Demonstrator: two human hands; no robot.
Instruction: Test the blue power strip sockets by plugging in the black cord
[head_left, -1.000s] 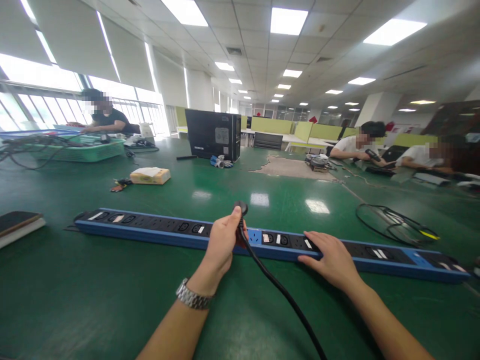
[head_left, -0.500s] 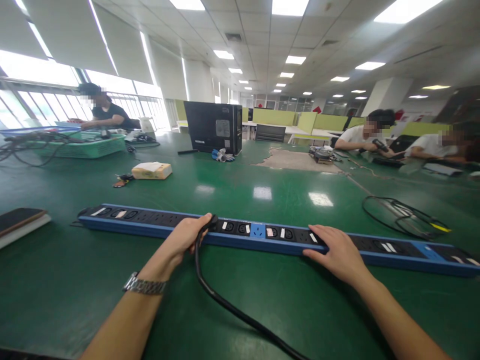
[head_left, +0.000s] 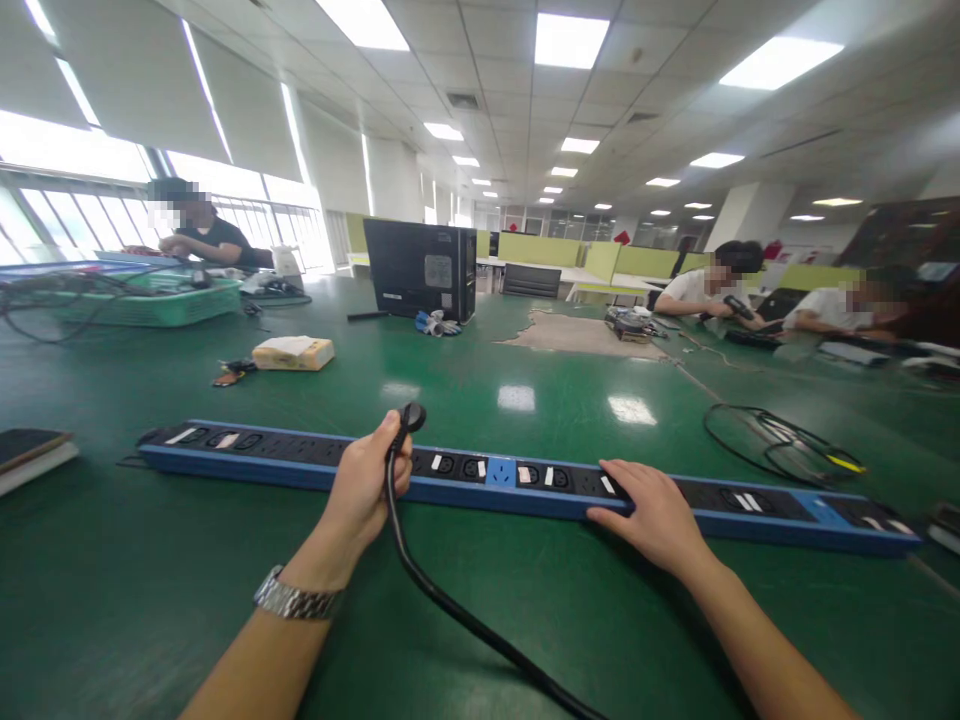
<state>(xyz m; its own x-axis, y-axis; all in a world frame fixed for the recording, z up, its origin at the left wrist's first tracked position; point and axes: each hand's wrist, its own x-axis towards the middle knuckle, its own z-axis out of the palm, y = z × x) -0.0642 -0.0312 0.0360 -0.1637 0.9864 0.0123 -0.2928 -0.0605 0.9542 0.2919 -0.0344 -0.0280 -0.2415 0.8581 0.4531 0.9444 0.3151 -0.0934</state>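
The left hand [head_left: 367, 482] is closed around the plug [head_left: 413, 416], just above the strip [head_left: 501, 472]; the plug's pins are hidden. The cord [head_left: 469, 622] is cut off below. The right hand [head_left: 649, 510] spans the strip; if it grips, I cannot tell. The strip lies across the bench [head_left: 450, 390], toward its near edge. By the far left corner, a basket [head_left: 187, 308] contains tangled cables [head_left: 97, 285], rather blurred.

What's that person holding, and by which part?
The left hand grips a cord at its plug end; the right hand rests across the power strip.
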